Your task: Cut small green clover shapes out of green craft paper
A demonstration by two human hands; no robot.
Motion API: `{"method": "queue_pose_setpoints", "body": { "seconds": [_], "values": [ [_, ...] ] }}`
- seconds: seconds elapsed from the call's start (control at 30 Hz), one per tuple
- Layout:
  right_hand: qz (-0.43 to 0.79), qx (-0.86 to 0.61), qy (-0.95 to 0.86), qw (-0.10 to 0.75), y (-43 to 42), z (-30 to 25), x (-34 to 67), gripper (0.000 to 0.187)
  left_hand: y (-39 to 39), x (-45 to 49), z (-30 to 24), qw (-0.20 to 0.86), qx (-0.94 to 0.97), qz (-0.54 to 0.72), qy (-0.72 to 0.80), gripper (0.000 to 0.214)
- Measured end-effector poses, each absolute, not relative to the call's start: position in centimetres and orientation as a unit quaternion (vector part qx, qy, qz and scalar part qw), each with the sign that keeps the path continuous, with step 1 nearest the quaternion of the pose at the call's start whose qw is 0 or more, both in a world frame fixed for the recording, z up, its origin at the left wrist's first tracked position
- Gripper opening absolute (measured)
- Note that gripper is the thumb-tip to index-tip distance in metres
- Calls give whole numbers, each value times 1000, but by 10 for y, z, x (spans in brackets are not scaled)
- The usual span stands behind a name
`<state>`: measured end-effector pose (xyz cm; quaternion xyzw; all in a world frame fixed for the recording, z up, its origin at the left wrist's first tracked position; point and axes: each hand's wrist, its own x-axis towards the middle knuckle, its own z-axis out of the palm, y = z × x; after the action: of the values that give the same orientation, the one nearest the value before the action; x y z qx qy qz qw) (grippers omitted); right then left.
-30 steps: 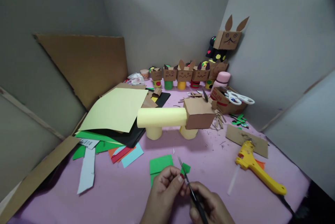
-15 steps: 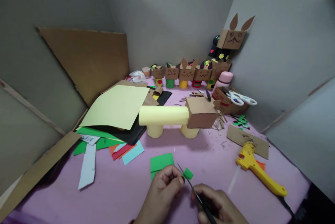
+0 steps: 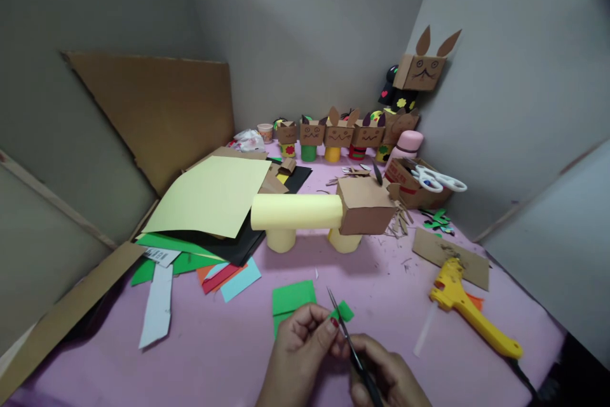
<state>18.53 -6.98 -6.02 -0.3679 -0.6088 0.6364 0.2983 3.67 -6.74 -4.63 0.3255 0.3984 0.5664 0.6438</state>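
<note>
The small scissors (image 3: 351, 348) lie with their long axis running from near right to far left. The dark blades point away from the person and slightly left, and their tips end just above the green paper scrap (image 3: 344, 312). The scrap sits low in the middle of the view, just above the pink tabletop (image 3: 214, 356), at the blades' edge and sticking out to their right.

The left hand (image 3: 305, 348) comes in from the near edge, back upward and fingers curled. Its thumb and fingertips are pinched closed on the scrap's left side. The right hand (image 3: 388, 376) is lower and to the right, knuckles up, wrapped closed around the scissor handles, which its fingers hide. The blades look nearly together.

Just beyond the left hand a green paper square (image 3: 291, 296) lies flat. Farther off stands a paper-roll animal (image 3: 298, 211) with a cardboard box head. A yellow glue gun (image 3: 469, 310) lies to the right.
</note>
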Motion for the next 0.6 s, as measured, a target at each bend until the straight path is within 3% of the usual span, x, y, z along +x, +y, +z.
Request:
{"method": "queue_pose_setpoints", "body": {
  "seconds": [0.13, 0.37, 0.6],
  "values": [
    [630, -364, -623, 286, -67, -62, 187, 57, -67, 34, -42, 651, 313, 561, 405, 24],
    [619, -366, -663, 208, -64, -48, 199, 32, -70, 30, -37, 636, 332, 529, 454, 20],
    [607, -366, -676, 203, -63, -46, 203, 29, -67, 29, -34, 647, 338, 511, 454, 20]
  ]
}}
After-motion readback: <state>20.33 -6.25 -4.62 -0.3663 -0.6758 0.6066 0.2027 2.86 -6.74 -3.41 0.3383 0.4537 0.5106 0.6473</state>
